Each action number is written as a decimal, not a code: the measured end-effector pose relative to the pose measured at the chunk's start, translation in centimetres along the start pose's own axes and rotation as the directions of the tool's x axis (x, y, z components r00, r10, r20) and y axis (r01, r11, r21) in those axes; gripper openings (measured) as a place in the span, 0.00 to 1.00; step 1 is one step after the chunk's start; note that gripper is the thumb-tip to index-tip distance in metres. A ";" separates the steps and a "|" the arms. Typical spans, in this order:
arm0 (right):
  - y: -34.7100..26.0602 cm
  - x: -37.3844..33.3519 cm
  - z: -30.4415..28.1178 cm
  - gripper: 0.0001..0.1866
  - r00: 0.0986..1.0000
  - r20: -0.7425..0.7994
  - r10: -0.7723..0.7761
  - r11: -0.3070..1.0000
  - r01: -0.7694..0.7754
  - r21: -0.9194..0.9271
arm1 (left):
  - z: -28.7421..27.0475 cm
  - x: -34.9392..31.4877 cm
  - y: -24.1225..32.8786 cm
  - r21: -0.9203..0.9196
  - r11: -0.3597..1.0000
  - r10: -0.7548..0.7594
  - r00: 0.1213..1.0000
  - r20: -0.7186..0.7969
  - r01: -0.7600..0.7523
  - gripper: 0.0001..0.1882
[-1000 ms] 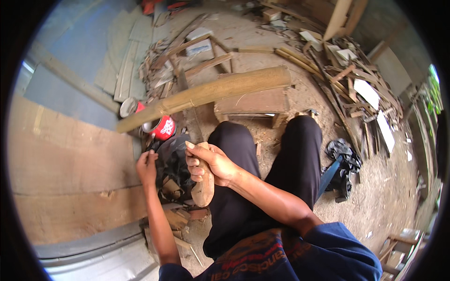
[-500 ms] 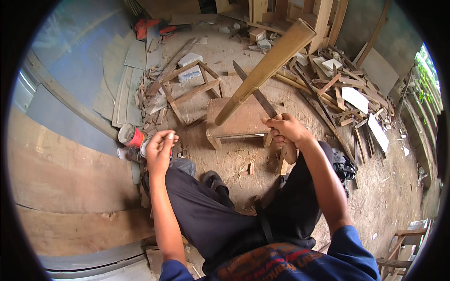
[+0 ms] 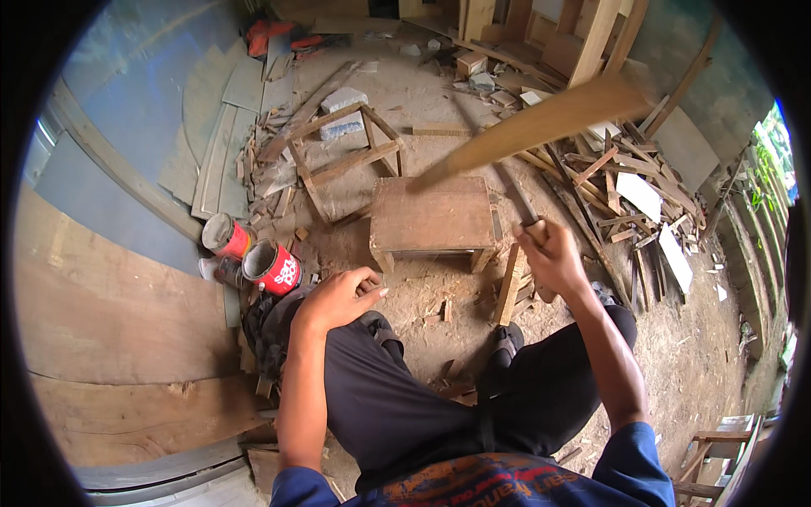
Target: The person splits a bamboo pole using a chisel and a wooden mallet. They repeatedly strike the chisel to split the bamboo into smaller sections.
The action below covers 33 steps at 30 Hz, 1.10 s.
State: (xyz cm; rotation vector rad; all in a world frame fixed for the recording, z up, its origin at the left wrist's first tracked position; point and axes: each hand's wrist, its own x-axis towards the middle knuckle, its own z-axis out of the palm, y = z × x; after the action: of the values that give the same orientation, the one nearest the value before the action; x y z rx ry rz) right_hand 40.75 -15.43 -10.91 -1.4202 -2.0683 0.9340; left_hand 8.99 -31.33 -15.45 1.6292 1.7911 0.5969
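A thick length of bamboo (image 3: 541,127), smeared by motion, leans steeply to the right. Its lower end is over the back edge of a low wooden stool (image 3: 431,215). No hand touches the bamboo. My right hand (image 3: 553,258), right of the stool, is closed round the handle of a machete (image 3: 517,193). Its blade points up and away, passing behind the bamboo, and its far part is blurred. My left hand (image 3: 342,297) hovers above my left knee, in front of the stool. Its fingers are loosely curled, the thumb stands apart, and nothing shows in it.
Two red tins (image 3: 272,266) stand left of my left hand. Beyond the stool lie a wooden frame (image 3: 346,160) and a pale block (image 3: 342,114). Scrap wood (image 3: 629,173) is heaped at the right. A wood offcut (image 3: 508,287) stands near my right foot.
The bamboo has tipped from a steeper lean to a lower one toward the right. My right hand and the machete have shifted right, off the bamboo. My left hand has moved right and down.
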 end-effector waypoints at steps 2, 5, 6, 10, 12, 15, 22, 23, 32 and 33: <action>-0.2 -0.8 -0.1 0.16 0.983 -0.159 -0.096 0.948 0.140 0.287 | -0.1 -0.1 -0.1 -0.021 1.000 0.019 1.000 -0.021 -0.020 0.18; -2.6 -2.1 -2.4 0.13 0.903 -0.362 -0.233 0.794 0.392 0.465 | -0.2 -0.4 0.3 -0.056 0.998 0.001 0.998 -0.057 -0.004 0.17; -3.4 -2.3 -3.3 0.14 0.874 -0.414 -0.255 0.804 0.430 0.410 | -0.4 -0.7 0.3 -0.046 0.999 -0.021 0.998 -0.056 0.018 0.17; -7.2 -2.8 -6.7 0.17 0.918 -0.388 -0.078 0.972 0.156 0.173 | -0.6 -0.4 0.3 -0.041 0.998 -0.044 0.998 -0.051 0.042 0.19; -6.7 -1.4 -6.3 0.19 0.973 -0.229 0.002 0.963 -0.064 -0.261 | -0.2 -0.8 -0.5 -0.058 0.998 -0.035 0.998 -0.042 0.032 0.19; 2.1 4.4 -0.2 0.20 0.999 -0.034 0.024 0.981 -0.031 -0.193 | 0.0 0.3 0.3 -0.093 0.995 -0.020 1.000 -0.008 0.020 0.20; 3.1 8.1 3.6 0.23 0.995 -0.090 0.039 0.997 -0.045 -0.061 | -0.6 -0.8 -0.8 -0.058 0.997 -0.054 0.996 -0.066 0.050 0.20; 3.6 8.0 3.9 0.22 0.994 -0.091 0.055 0.997 -0.059 -0.039 | -0.4 -0.7 -1.3 -0.070 0.997 -0.045 0.996 -0.075 0.040 0.20; 1.7 4.1 -1.1 0.13 0.817 -0.535 -0.213 0.745 0.490 0.453 | -0.4 -2.2 -1.7 -0.057 0.998 -0.045 0.989 -0.138 0.038 0.22; -1.3 3.2 -2.6 0.13 0.775 -0.604 -0.184 0.657 0.554 0.510 | -0.4 -2.3 -1.9 -0.046 0.998 -0.058 0.990 -0.126 0.053 0.21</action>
State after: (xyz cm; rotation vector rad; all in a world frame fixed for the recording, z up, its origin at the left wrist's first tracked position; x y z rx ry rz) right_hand 40.60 -12.06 -8.29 -0.6758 -1.3269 0.8640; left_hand 7.42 -33.82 -16.12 1.5375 1.8951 0.7229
